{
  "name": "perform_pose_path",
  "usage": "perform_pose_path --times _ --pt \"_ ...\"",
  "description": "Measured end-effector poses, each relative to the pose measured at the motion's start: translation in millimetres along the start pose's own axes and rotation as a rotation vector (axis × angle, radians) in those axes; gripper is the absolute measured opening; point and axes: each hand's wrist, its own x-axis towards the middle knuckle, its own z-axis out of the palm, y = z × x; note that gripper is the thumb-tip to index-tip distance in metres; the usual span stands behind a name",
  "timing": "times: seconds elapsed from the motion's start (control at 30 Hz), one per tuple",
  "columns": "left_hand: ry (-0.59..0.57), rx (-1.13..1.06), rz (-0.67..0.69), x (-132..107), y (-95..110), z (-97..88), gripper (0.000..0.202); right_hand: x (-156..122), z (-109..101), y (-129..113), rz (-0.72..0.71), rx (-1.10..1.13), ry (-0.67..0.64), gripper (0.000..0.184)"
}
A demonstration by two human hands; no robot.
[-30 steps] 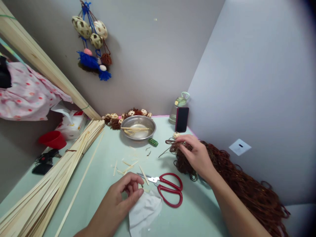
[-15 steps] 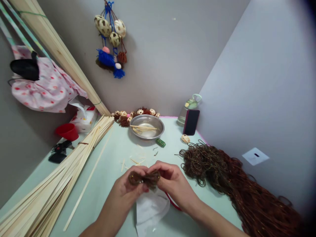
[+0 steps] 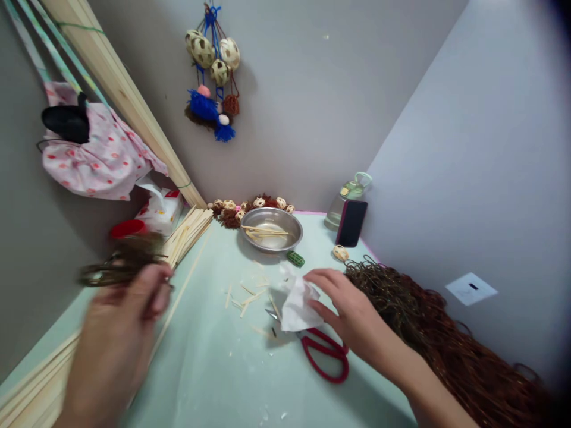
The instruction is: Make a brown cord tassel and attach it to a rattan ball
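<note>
My left hand [image 3: 111,333] is closed on a looped bundle of dark brown yarn [image 3: 122,264], held up at the left and blurred by motion. My right hand [image 3: 343,303] pinches a crumpled white tissue [image 3: 301,303] between thumb and fingers, just above the table. Red-handled scissors [image 3: 328,356] lie below that hand, their blades partly covered by the tissue. Short cut pieces of pale strip [image 3: 252,300] are scattered to the left of the scissors.
A metal bowl [image 3: 271,245] holding thin sticks stands at the back. Long wood strips [image 3: 190,229] lie left; a large heap of brown yarn [image 3: 446,339] lies right. A phone [image 3: 352,223] leans against a bottle [image 3: 335,211]. A small green woven piece [image 3: 295,258] sits near the bowl.
My hands have come apart. My left hand has carried the yarn bundle to the left. My right hand has let go of the yarn and taken the tissue, which has moved forward, uncovering the scissors.
</note>
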Motion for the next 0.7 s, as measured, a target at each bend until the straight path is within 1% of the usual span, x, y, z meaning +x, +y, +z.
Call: perform_pose_path --times 0.03,0.07,0.1,0.13,0.23,0.27,0.37,0.43,0.5,0.57,0.63,0.7 --pt "-0.058 -0.009 -0.059 -6.6 -6.3 9.9 0.028 -2.5 -2.6 5.8 0.037 -0.078 0.029 0.026" --pt "-0.172 0.025 -0.143 -12.7 -13.1 19.5 0.028 -6.4 -3.8 10.1 0.053 -0.131 0.0 0.026" --pt "-0.272 0.047 -0.205 -17.8 -19.9 27.9 0.028 -11.1 -3.1 12.8 0.053 -0.15 -0.085 0.026" --pt "-0.336 0.036 -0.23 -21.7 -26.4 34.6 0.027 -16.2 -0.5 13.7 0.035 -0.149 -0.189 0.028" --pt "-0.461 -0.025 -0.281 -27.4 -40.7 43.6 0.02 -26.8 16.2 8.7 0.041 -0.191 -0.417 0.034" --pt "-0.477 -0.041 -0.299 -27.8 -43.4 43.9 0.018 -27.7 22.6 5.7 0.049 -0.21 -0.46 0.038" --pt "-0.455 -0.101 -0.343 -26.4 -46.4 42.2 0.016 -25.6 35.0 -0.6 0.03 -0.211 -0.485 0.044" --pt "-0.406 -0.202 -0.373 -23.6 -46.4 40.9 0.017 -24.2 34.2 -0.9 0.009 -0.16 -0.471 0.047" --pt "-0.338 -0.326 -0.398 -19.5 -46.4 39.6 0.019 -25.1 26.9 0.4 0.003 -0.077 -0.459 0.053" --pt "-0.269 -0.412 -0.411 -15.0 -46.7 38.0 0.022 -27.5 16.4 1.0 0.014 0.038 -0.457 0.064" --pt "-0.219 -0.448 -0.419 -11.1 -47.3 36.4 0.024 -28.9 6.1 -0.7 0.068 0.194 -0.477 0.069" --pt "-0.19 -0.458 -0.419 -8.7 -47.7 35.2 0.025 -27.3 -1.8 -4.5 0.167 0.355 -0.5 0.067"
